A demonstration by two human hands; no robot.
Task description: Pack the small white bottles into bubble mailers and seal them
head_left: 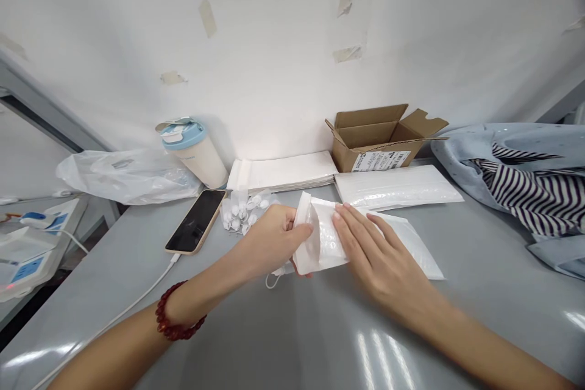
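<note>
A white bubble mailer lies slanted across the grey table, its mouth at the left end. My left hand is closed on the edge of that mouth, thumb on top at the opening. Fingers stretched out and together, my right hand rests flat on the mailer's upper side. Below my left hand peeks a small white piece with a looped cord, mostly hidden. Just beyond my left hand is a heap of small clear bags with white pieces. What is inside the mailer cannot be seen.
Behind are a stack of white mailers, another mailer and an open cardboard box. To the left are a tumbler, a plastic bag and a phone on a cable. Clothing lies right.
</note>
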